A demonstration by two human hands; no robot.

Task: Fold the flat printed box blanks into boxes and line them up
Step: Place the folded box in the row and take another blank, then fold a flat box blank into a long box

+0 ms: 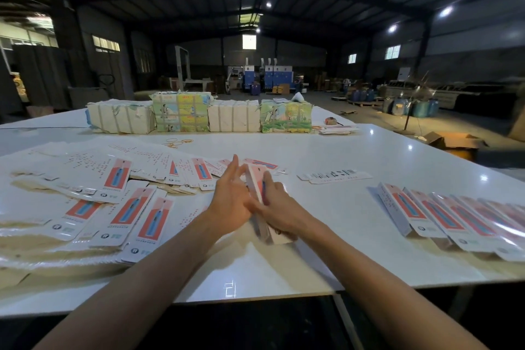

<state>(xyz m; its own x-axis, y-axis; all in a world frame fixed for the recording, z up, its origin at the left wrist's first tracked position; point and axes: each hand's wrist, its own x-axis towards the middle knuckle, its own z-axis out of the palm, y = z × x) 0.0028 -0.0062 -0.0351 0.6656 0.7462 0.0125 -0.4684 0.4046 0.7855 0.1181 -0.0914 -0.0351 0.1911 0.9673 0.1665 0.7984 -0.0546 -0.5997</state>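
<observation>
Head view shows the left hand [230, 196] flat with straight fingers pressing the box blank [254, 182], which the right hand [277, 207] grips

Four strapped bundles [181, 115] stand along the white table's [369, 156] far edge.

So on the glossy white counter [369, 150]: fanned heap of flat red-and-white card blanks [122, 176] sits left, row of folded red-and-white boxes [443, 216] right, four strapped paper bundles [199, 116] along the back, one half-folded card box [255, 179] dead centre.
</observation>
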